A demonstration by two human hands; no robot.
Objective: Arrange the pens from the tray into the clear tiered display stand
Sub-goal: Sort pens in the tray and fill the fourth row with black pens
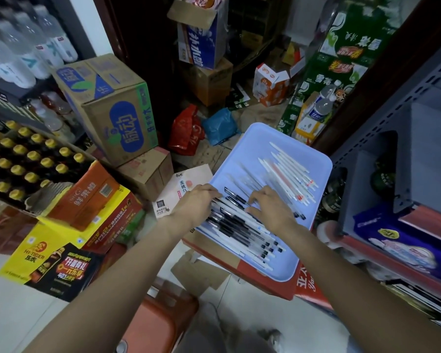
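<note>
A pale blue tray (pixel 252 146) rests on a red carton in front of me. It holds several black-grip pens (pixel 242 229) at its near end, clear pens (pixel 245 174) in the middle and white pens with red marks (pixel 290 174) at the far right. My left hand (pixel 197 203) is at the tray's left rim, its fingers curled over the ends of the black-grip pens. My right hand (pixel 271 208) lies on the same heap with its fingers spread and bent, fingertips touching pens. No clear tiered display stand is in view.
A grey metal shelf (pixel 392 149) with goods stands to the right of the tray. Cardboard cartons (pixel 112 105) and a crate of yellow-capped bottles (pixel 23 161) fill the left. A red stool (pixel 158 324) is below my arms. Bags and boxes litter the floor behind.
</note>
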